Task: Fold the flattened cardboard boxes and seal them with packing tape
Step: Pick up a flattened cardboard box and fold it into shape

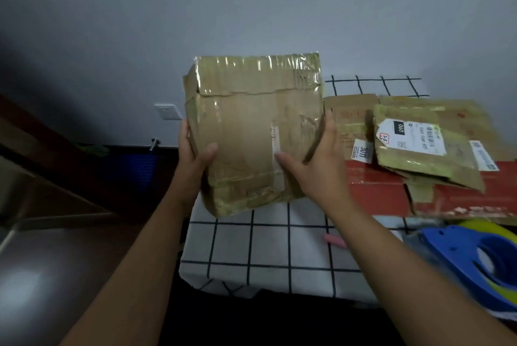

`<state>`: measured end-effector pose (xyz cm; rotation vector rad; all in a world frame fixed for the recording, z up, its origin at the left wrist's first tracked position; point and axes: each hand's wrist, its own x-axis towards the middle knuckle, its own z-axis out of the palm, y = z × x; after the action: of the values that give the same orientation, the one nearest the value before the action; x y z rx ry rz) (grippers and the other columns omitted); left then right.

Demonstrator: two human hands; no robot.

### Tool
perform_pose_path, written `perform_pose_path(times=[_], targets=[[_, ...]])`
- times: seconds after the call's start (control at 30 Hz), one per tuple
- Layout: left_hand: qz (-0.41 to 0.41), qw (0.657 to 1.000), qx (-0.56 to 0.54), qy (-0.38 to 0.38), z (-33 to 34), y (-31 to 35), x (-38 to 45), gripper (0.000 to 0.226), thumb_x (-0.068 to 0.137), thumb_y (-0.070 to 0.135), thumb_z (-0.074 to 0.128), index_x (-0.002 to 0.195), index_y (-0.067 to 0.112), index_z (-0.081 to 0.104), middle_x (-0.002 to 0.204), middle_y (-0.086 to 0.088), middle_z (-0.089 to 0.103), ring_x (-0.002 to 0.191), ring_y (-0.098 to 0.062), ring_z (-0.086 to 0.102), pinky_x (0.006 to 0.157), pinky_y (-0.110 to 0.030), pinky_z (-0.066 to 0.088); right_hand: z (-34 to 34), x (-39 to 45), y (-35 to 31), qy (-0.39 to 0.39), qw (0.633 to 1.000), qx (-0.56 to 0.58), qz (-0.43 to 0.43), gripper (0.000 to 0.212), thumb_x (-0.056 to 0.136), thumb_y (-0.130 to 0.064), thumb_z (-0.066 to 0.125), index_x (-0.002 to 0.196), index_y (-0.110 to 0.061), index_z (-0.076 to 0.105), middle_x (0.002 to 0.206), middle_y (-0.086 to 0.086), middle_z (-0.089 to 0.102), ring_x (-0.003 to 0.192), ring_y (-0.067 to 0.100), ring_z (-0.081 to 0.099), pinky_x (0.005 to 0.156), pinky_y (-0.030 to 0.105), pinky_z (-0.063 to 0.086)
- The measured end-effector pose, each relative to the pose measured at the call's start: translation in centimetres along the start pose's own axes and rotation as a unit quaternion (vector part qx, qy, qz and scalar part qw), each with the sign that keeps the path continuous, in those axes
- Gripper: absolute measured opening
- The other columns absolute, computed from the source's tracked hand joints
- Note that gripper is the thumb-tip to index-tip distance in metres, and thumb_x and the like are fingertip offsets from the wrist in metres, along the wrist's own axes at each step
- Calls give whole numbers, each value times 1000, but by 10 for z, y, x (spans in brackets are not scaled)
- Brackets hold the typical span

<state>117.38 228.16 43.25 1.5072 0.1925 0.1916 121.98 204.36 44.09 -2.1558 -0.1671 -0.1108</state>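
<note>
I am holding a worn brown cardboard box (253, 133) up in front of me with both hands, above the near left part of a table covered in a white cloth with a black grid pattern (268, 247). My left hand (195, 161) grips the box's left side, thumb pressed on the face turned toward me. My right hand (316, 166) grips the right side, thumb on the front beside a torn strip of white label; any print on that strip is too blurred to read. Shiny clear tape wraps the box's top and lower edge, and a crease runs across it near the top.

To the right, flattened cardboard boxes (419, 149) lie in a pile on the table. The topmost carries a white shipping label (411, 135) with "060" in white on a black patch, a small red-outlined mark, barcodes and fine print I cannot read. A smaller white sticker (363, 151) to its left reads "3011". The lowest sheet has a red printed band.

At the lower right edge, a blue tape dispenser (475, 256) holding a yellowish roll rests on the table. A small pink object (334, 240) lies on the cloth near it.
</note>
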Motion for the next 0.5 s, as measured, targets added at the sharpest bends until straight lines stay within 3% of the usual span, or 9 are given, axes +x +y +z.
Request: perform_pose_path(times=[0.13,0.23,0.4,0.5], targets=[[-32,998,37,-43,-12,10,-46,101,65,49,86,144,56,23,149,3,41,133,-23,47,106,-56,42,-20,-46,-11,16,1000,14,-12,123,75,-45,82,157,-21,-7,160,6,15,147,22,18,119,42,22],[-56,989,101,-96,-16,27,-75,109,60,43,90,143,57,21,144,6,46,132,-21,47,108,-52,41,-30,-73,-12,16,1000,11,-4,119,74,-44,83,157,-24,0,158,4,21,144,24,26,117,48,28],[-65,973,171,-141,-24,38,-112,125,65,21,91,152,45,3,147,9,37,136,-15,38,114,-43,34,-38,-103,-2,-1,996,92,7,76,79,-32,79,136,-35,28,138,2,44,126,20,48,107,50,44],[-54,961,226,-152,-27,39,-122,125,60,28,86,153,43,3,148,5,36,135,-14,39,115,-40,33,-40,-113,5,-6,997,80,14,56,84,-37,73,122,-38,32,127,1,53,116,20,56,95,51,52]])
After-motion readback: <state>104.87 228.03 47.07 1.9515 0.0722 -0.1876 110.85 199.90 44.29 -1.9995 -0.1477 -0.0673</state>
